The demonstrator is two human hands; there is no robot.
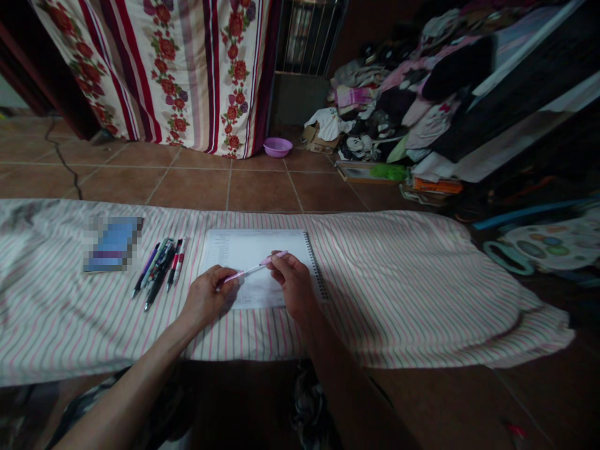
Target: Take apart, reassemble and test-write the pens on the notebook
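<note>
Above an open spiral notebook (262,242), both my hands hold a pink pen that appears to be in two parts. My left hand (209,292) pinches the pink barrel (235,275) of the pen. In my right hand (295,286), thumb and fingers close on the other pink part (280,255). Between the two parts runs a thin pale refill (254,269) with a dark spot near the right hand. The notebook lies flat under my hands, its coil on the right side. Faint print or writing shows along its left edge.
Several pens (160,269) lie left of the notebook on the striped cloth (398,281). A blurred blue rectangular item (112,244) rests farther left. Beyond are a tiled floor, a purple basin (278,147), a floral curtain (201,75) and piled clothes (394,94).
</note>
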